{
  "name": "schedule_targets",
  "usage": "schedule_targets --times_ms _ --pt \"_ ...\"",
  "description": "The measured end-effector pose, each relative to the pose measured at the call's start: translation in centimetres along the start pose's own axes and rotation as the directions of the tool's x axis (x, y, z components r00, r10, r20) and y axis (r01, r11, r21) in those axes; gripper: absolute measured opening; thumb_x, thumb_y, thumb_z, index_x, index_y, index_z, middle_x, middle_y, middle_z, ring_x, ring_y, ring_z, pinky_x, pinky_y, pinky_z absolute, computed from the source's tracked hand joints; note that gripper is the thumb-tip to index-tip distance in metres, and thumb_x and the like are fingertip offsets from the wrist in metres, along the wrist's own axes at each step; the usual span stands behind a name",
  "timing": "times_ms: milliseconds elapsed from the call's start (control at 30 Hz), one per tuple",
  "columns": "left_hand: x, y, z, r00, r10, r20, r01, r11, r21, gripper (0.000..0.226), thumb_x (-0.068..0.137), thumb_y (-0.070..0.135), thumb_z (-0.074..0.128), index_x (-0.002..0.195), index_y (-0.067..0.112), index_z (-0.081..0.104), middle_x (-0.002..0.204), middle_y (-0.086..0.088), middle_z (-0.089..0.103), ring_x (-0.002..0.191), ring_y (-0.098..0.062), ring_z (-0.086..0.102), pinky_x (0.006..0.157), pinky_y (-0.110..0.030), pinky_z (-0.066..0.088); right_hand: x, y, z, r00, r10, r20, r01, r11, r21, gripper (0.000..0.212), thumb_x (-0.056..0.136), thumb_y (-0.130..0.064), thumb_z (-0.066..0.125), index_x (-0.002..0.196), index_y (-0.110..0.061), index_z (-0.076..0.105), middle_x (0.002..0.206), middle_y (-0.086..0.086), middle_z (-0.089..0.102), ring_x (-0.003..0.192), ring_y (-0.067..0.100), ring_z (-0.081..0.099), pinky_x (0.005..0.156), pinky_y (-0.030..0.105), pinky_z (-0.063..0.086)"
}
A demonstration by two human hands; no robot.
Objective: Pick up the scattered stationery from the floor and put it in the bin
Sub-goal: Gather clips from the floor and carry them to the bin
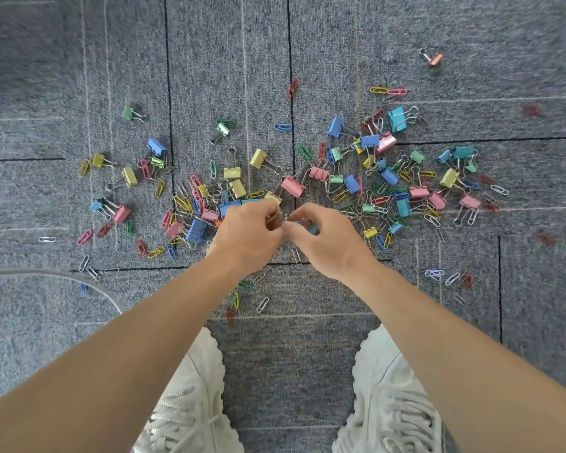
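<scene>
Grey carpet-tile floor with dark seams fills the view, seen from above. Two bare forearms reach down from the bottom edge over a pair of white sneakers. At left, a curved clear rim, maybe the bin, edge only, cannot tell. Scattered stationery spreads across mid-floor: binder clips in pink, blue, yellow, green and teal, mixed with coloured and plain paper clips; densest just ahead of the hands and to their right, thinner to the left. One stray coppery clip lies well apart at top right. Left hand and right hand are together at the pile's near edge, fingertips touching. Left fingers pinch a metal clip handle; right fingers are curled over a blue clip, mostly hidden, so cannot tell if it is gripped.
</scene>
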State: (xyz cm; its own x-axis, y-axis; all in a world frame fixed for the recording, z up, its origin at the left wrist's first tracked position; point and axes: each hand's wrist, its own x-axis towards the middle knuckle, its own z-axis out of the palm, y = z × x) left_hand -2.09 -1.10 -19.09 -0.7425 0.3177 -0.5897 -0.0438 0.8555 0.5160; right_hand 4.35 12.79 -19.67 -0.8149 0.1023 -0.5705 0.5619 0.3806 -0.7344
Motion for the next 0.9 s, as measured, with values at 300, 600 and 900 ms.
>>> schedule_targets --times_ms 300,600,900 --pt "-0.5 -1.2 -0.4 0.975 -0.035 0.221 0.123 0.911 -0.395 0.016 0.09 0.029 0.071 0.095 0.018 0.062 0.069 -0.001 0.056 0.056 -0.015 0.047 0.055 -0.028 0.042 0.0 0.0 -1.2 0.927 0.364 0.095 -0.301 0.564 0.769 0.024 0.09 -0.011 0.046 0.067 -0.011 0.052 0.065 0.003 0.045 0.048 0.012 0.031 0.045 0.024 0.022" --pt "-0.9 -2.1 -1.3 0.878 -0.062 0.475 0.433 0.525 -0.732 0.02 0.083 0.015 0.073 0.074 0.013 0.056 0.067 -0.003 0.054 0.055 -0.017 0.05 0.05 -0.024 0.04 -0.1 -0.3 -1.2 0.916 0.269 0.296 -0.359 0.227 0.905 0.032 0.092 -0.028 0.048 0.062 -0.017 0.047 0.068 0.001 0.047 0.059 0.016 0.047 0.052 0.026 0.037" --pt "0.2 -1.2 -1.4 0.979 0.076 -0.188 -0.029 0.97 0.24 0.033 0.095 0.053 0.056 0.09 0.021 0.052 0.063 0.003 0.056 0.055 -0.018 0.056 0.054 -0.032 0.051 2.4 -1.6 -0.6 0.958 0.187 -0.216 -0.154 0.975 0.161 0.04 0.098 -0.044 0.056 0.076 -0.01 0.058 0.058 -0.005 0.048 0.05 0.013 0.041 0.05 0.027 0.031"
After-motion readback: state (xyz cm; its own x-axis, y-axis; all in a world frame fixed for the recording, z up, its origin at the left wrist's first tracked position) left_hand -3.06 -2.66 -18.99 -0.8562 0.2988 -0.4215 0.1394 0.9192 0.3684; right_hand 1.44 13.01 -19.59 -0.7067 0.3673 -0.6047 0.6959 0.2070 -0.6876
